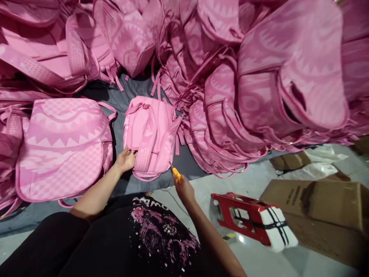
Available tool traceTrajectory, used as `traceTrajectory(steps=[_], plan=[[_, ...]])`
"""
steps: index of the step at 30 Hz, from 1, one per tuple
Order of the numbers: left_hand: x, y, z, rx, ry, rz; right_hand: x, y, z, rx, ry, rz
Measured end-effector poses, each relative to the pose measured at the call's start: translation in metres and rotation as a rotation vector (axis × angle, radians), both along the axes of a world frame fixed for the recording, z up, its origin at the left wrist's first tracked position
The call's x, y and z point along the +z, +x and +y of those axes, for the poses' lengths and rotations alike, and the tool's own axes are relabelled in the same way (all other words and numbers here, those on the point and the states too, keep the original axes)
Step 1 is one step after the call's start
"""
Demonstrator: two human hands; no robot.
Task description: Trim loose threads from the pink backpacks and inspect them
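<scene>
A small pink backpack (151,136) lies straps-up on a grey sheet (184,163) in front of me. My left hand (125,159) grips its lower left edge with curled fingers. My right hand (182,188) is closed round a small yellow tool (177,175), whose tip points at the backpack's lower right corner. Whether the tip touches the fabric I cannot tell.
Heaps of pink patterned backpacks (259,77) surround the sheet at the back and right, and one large one (63,148) lies at the left. A red and white stool (253,219) lies tipped on the pale floor, with cardboard boxes (323,211) at the right.
</scene>
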State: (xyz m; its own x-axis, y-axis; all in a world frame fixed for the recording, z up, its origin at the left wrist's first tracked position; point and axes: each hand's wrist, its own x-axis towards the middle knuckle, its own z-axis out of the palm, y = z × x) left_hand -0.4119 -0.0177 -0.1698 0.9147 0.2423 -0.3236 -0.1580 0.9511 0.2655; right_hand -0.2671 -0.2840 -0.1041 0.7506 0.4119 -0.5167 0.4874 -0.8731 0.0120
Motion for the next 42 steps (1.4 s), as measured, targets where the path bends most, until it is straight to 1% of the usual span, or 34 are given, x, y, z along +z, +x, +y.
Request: traceTrajectory(steps=[4,6,9,11,13,14,16,18,19,22,23,24,25,26,27,28,29,30,31,33,34,35,36,37,38,40,41,42], plan=[[0.007,0.006,-0.003,-0.017,0.02,0.056,0.003,0.001,0.005,-0.074,0.041,0.04],[0.009,0.01,-0.005,-0.006,0.028,0.086,0.006,0.001,0.0,-0.093,0.058,0.048],[0.011,0.014,-0.007,0.031,0.046,0.108,0.013,-0.01,-0.027,-0.113,0.087,0.039],[0.01,0.016,-0.009,0.04,0.06,0.116,0.016,-0.027,-0.047,-0.131,0.076,0.055],[0.01,0.019,-0.011,0.035,0.069,0.134,0.014,-0.047,-0.057,-0.103,0.053,0.106],[0.01,0.021,-0.012,0.032,0.072,0.143,0.012,-0.057,-0.055,-0.067,0.044,0.138],[0.012,0.025,-0.012,0.028,0.079,0.155,0.005,-0.07,-0.043,0.023,0.036,0.188],[0.016,0.027,-0.011,0.02,0.134,0.177,-0.001,-0.072,-0.027,0.074,0.018,0.196],[0.019,0.027,-0.01,-0.006,0.218,0.228,-0.003,-0.071,-0.021,0.072,0.005,0.183],[0.036,0.018,-0.014,-0.117,0.605,0.516,-0.003,-0.062,-0.018,0.02,-0.011,0.138],[0.043,0.013,-0.019,-0.124,0.705,0.605,-0.001,-0.06,-0.021,0.012,-0.01,0.144],[0.049,0.009,-0.027,-0.101,0.8,0.665,0.0,-0.058,-0.024,0.012,-0.003,0.157],[0.054,0.005,-0.037,-0.059,0.921,0.683,0.001,-0.058,-0.026,0.014,0.005,0.174],[0.056,0.004,-0.048,-0.02,1.091,0.661,0.001,-0.057,-0.029,0.013,0.011,0.189],[0.056,0.005,-0.06,-0.007,1.315,0.616,0.001,-0.057,-0.03,0.008,0.017,0.2],[0.053,0.009,-0.07,-0.029,1.557,0.543,0.0,-0.056,-0.031,0.001,0.023,0.205],[0.047,0.015,-0.077,-0.078,1.759,0.456,-0.002,-0.055,-0.031,-0.005,0.03,0.208],[0.039,0.022,-0.082,-0.131,1.888,0.378,-0.004,-0.054,-0.031,-0.009,0.038,0.206],[0.03,0.031,-0.083,-0.167,1.915,0.329,-0.007,-0.053,-0.031,-0.012,0.049,0.202],[0.015,0.048,-0.079,-0.171,1.823,0.312,-0.011,-0.052,-0.032,-0.027,0.079,0.19],[0.011,0.056,-0.075,-0.159,1.765,0.325,-0.014,-0.052,-0.034,-0.04,0.107,0.189],[0.011,0.064,-0.071,-0.146,1.72,0.343,-0.016,-0.052,-0.037,-0.059,0.147,0.191],[0.014,0.072,-0.067,-0.139,1.692,0.357,-0.018,-0.053,-0.042,-0.083,0.204,0.198],[0.021,0.079,-0.063,-0.135,1.678,0.366,-0.019,-0.054,-0.047,-0.114,0.283,0.204],[0.032,0.087,-0.059,-0.125,1.671,0.376,-0.02,-0.055,-0.054,-0.151,0.381,0.203],[0.063,0.103,-0.053,-0.083,1.657,0.404,-0.019,-0.058,-0.069,-0.241,0.609,0.164],[0.081,0.109,-0.05,-0.022,1.633,0.417,-0.017,-0.058,-0.076,-0.277,0.726,0.127],[0.099,0.115,-0.047,0.074,1.588,0.426,-0.014,-0.058,-0.08,-0.302,0.835,0.078]])
